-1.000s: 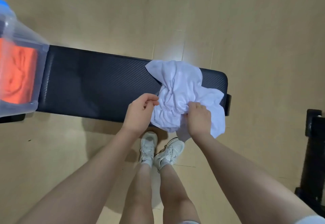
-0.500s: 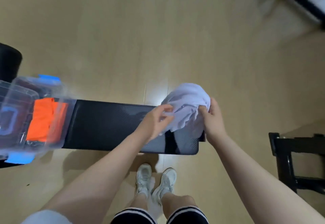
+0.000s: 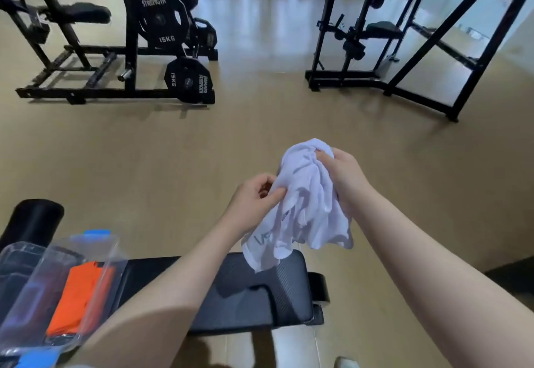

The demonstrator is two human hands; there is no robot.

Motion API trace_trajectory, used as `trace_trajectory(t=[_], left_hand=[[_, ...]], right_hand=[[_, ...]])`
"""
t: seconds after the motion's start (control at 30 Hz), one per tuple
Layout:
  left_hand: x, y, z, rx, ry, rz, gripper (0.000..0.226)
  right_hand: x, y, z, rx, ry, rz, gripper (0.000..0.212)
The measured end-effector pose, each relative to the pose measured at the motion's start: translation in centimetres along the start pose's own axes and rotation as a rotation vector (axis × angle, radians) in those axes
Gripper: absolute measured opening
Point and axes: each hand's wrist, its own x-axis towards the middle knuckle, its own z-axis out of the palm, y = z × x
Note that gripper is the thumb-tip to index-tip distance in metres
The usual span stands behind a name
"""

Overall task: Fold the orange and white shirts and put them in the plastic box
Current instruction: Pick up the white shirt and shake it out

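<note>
The white shirt (image 3: 303, 208) hangs crumpled in the air above the right end of the black padded bench (image 3: 254, 292). My right hand (image 3: 344, 176) grips its top bunch. My left hand (image 3: 254, 202) pinches its left edge a little lower. The folded orange shirt (image 3: 78, 298) lies inside the clear plastic box (image 3: 37, 289), which stands on the left end of the bench with blue latches.
A black roller pad (image 3: 31, 220) sticks up behind the box. Across the wooden floor stand a weight machine with 15 kg plates (image 3: 161, 29) at the far left and a black frame rack (image 3: 404, 43) at the far right.
Both hands have lifted the white shirt off the bench and higher into the air. My head has tilted up, so the gym equipment across the floor has come into view.
</note>
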Motion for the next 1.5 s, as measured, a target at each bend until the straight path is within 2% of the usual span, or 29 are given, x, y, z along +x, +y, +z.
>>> trace_trajectory(t=[0.1,0.2,0.3,0.37,0.43,0.53,0.6,0.63,0.7,0.73,0.83,0.97,1.07,1.17,1.23,1.33,1.4,1.47,1.5], left_hand=[[-0.7,2.9,2.0,-0.175,0.021,-0.057,0.015],[-1.1,5.5,4.6,-0.249,0.093,-0.1,0.015],[-1.0,7.4,7.2,-0.23,0.302,-0.144,0.02],[-0.9,8.9,8.4,-0.219,0.421,-0.148,0.025],[-0.7,10.5,9.2,-0.199,0.471,-0.133,0.027],[-0.9,12.3,10.0,-0.178,0.549,-0.113,0.025],[-1.4,13.0,10.6,-0.203,0.569,-0.128,0.026],[-1.9,13.2,10.9,-0.214,0.569,-0.143,0.023],[-2.9,13.3,11.4,-0.186,0.579,-0.167,0.025],[-3.3,13.2,11.6,-0.158,0.583,-0.176,0.026],[-4.3,12.7,11.5,-0.104,0.578,-0.214,0.023],[-5.4,10.7,9.9,-0.096,0.619,-0.3,0.023],[-6.4,8.0,7.8,0.118,0.707,-0.345,0.023],[-6.8,6.5,7.0,0.401,0.773,-0.392,0.024],[-6.5,7.2,8.1,0.389,0.767,-0.27,0.02],[-6.4,9.7,11.2,0.059,0.585,-0.033,0.035],[-6.4,10.2,12.6,0.108,0.482,0.029,0.028],[-6.3,10.3,13.1,0.272,0.517,0.029,0.007],[-6.1,10.3,13.1,0.308,0.56,0.023,0.008]], right_hand=[[-0.8,-0.5,-2.8,-0.05,0.018,-0.007,0.024],[-0.5,0.1,-5.2,-0.279,0.007,0.008,0.012],[-0.1,0.5,-6.8,-0.488,0.007,-0.004,0.02],[-0.2,-0.2,-7.4,-0.43,-0.02,-0.11,0.028],[-0.7,-1.3,-7.9,-0.261,-0.163,-0.212,0.027],[-1.7,-2.0,-8.6,-0.058,-0.416,-0.248,0.025],[-1.7,-1.5,-9.2,-0.097,-0.472,-0.328,0.029],[-1.7,-1.3,-9.3,-0.15,-0.477,-0.38,0.024],[-1.9,-1.3,-9.5,-0.233,-0.443,-0.464,0.015],[-2.0,-1.3,-9.4,-0.253,-0.408,-0.49,0.021],[-1.9,-1.9,-9.4,-0.274,-0.405,-0.472,0.031],[-1.1,-3.2,-9.0,-0.23,-0.371,-0.376,0.031],[-0.1,-4.5,-9.0,-0.208,-0.375,-0.249,0.025],[-0.3,-5.1,-8.8,-0.257,-0.497,-0.19,0.015],[-0.7,-5.1,-8.4,-0.213,-0.568,-0.142,0.012],[-0.9,-5.0,-7.7,-0.142,-0.634,-0.076,0.023],[-0.8,-5.1,-7.5,-0.123,-0.654,-0.034,0.029],[-0.6,-5.1,-7.7,-0.097,-0.678,-0.004,0.027],[-0.3,-5.2,-8.0,-0.084,-0.695,0.0,0.023]])
